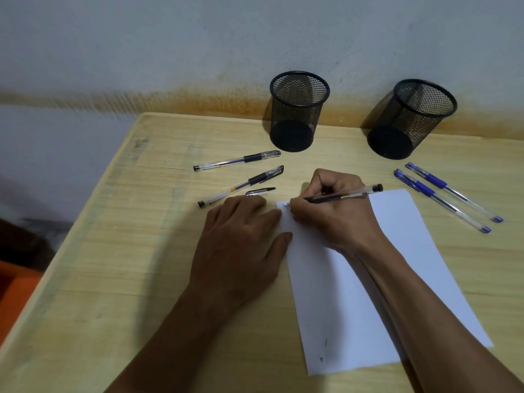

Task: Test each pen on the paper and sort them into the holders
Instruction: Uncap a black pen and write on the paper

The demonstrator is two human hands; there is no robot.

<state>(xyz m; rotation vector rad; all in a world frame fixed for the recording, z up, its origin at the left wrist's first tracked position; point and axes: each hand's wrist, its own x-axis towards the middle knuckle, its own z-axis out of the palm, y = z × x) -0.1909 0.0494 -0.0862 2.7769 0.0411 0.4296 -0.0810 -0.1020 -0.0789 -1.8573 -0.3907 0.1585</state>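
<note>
My right hand [334, 211] grips an uncapped black pen [346, 194] with its tip on the top left corner of the white paper [397, 222], where a small mark shows. My left hand [241, 239] lies flat, fingers straight, pressing the paper's left edge. The pen's loose cap [259, 192] lies just beyond my left fingers. Two capped black pens [236, 160] [241, 185] lie to the left of the paper. Two blue pens [441, 199] [453, 191] lie to its right. Two black mesh holders [296, 112] [408, 120] stand at the back, both looking empty.
The wooden table [113, 251] backs onto a stained wall [198, 52]. Its left edge drops off toward an orange object [14, 290] on the floor. Small ink marks sit near the paper's bottom edge.
</note>
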